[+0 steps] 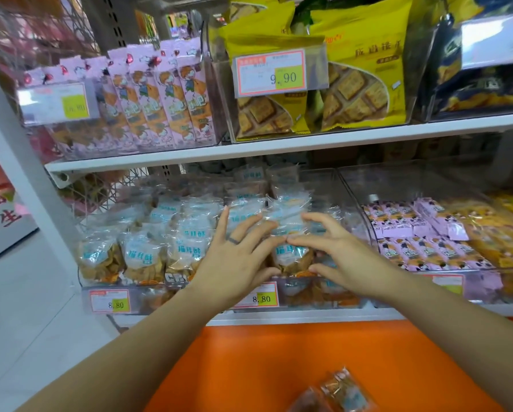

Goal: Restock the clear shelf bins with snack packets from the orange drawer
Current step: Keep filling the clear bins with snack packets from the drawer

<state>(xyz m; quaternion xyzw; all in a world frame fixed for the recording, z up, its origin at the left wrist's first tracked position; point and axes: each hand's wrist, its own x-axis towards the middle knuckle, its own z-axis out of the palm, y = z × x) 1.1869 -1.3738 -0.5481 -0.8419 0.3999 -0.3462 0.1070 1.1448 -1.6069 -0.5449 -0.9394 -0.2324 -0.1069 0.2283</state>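
Nearest, two loose snack packets (343, 391) lie in the orange drawer (279, 367). Beyond, the left hand (234, 257) and right hand (335, 248), fingers spread, press packets in the clear bin (190, 298). The packets are likely light, crinkly, slippery and fragile; best gripped at the sealed edges.

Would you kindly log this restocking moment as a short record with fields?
left hand: fingers spread, resting on clear snack packets
right hand: open, pressing the same packets
bin: clear bin on lower shelf, nearly full
price tags: 8.80 on the bin front
neighbouring bin: pink packets to the right
upper shelf: yellow biscuit bags, tagged 9.90
orange drawer: below, a few packets left
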